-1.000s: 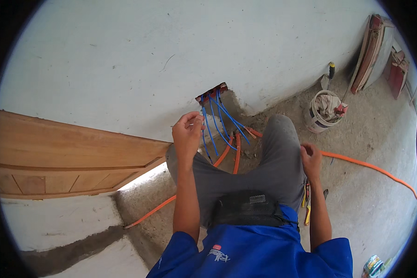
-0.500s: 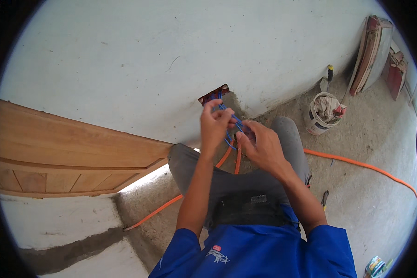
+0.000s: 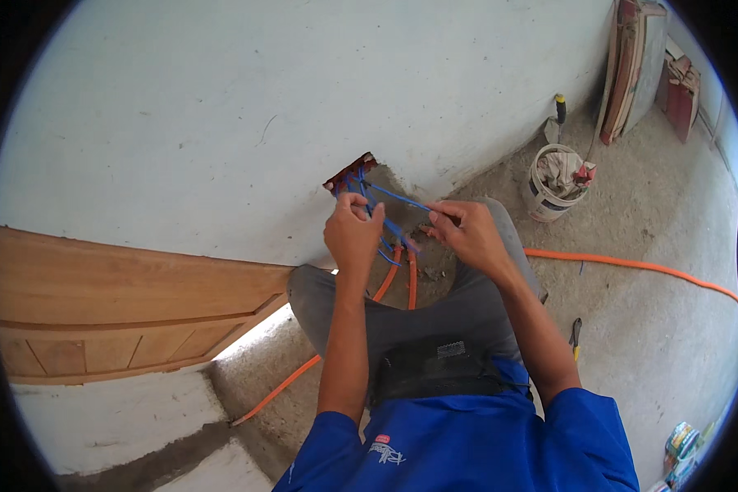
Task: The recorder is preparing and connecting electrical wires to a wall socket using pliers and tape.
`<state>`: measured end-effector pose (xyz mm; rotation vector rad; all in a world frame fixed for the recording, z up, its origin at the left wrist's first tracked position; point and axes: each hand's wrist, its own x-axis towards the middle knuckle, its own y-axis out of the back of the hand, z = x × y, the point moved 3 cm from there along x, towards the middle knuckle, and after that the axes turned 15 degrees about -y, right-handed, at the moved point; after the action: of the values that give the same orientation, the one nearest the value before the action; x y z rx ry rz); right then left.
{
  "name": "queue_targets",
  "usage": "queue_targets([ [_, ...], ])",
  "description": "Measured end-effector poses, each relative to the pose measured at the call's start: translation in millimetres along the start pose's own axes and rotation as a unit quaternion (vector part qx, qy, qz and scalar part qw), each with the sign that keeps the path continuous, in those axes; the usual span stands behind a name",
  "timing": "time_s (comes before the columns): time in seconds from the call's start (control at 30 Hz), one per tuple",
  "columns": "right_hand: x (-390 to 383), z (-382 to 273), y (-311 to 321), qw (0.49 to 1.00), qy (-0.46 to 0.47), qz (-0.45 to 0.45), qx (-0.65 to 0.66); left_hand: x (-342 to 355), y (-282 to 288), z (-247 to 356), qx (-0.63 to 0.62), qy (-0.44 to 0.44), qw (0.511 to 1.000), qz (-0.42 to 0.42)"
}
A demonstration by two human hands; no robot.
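Note:
A blue wire [image 3: 398, 196] runs taut from the wall opening [image 3: 342, 176] to my right hand [image 3: 471, 236], its end pinched between thumb and fingers. My left hand [image 3: 353, 235] is just below the opening, beside the other blue wires, its fingers curled and thumb raised; whatever it grips is hidden. Several more blue wires [image 3: 394, 230] hang behind and between my hands, some blurred. Below them, two orange conduits [image 3: 412, 283] rise from the floor between my knees.
A wooden door panel [image 3: 139, 299] lies left along the white wall [image 3: 221, 107]. To the right stands a bucket [image 3: 547, 201] with crumpled paper, near a trowel [image 3: 555, 119] and leaning boards [image 3: 627, 74]. An orange conduit [image 3: 623, 264] crosses the concrete floor; pliers [image 3: 576, 338] lie beside my right arm.
My right hand has moved right, drawing one blue wire out straight from the opening. My left hand has separated from it and shifted left and slightly down. The whole view has shifted slightly.

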<state>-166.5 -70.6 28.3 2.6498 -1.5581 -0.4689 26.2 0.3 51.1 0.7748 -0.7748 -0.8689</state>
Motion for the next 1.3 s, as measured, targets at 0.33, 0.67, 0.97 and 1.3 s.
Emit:
queue_targets([
  [0.33, 3, -3, 25, 0.992, 0.051, 0.076, -0.083, 47, -10, 26, -0.09, -0.413, 0.888, -0.18],
  [0.67, 23, 43, 61, 0.988, -0.075, -0.01, 0.137, 45, -30, 35, -0.104, -0.381, 0.909, -0.137],
  [0.97, 34, 46, 35, 0.956, -0.199, -0.15, 0.154, 38, -28, 40, -0.122, -0.369, 0.912, -0.129],
  [1.3, -8, 81, 156, 0.988, -0.008, 0.153, -0.017, 46, -21, 19, -0.139, -0.237, 0.952, -0.135],
])
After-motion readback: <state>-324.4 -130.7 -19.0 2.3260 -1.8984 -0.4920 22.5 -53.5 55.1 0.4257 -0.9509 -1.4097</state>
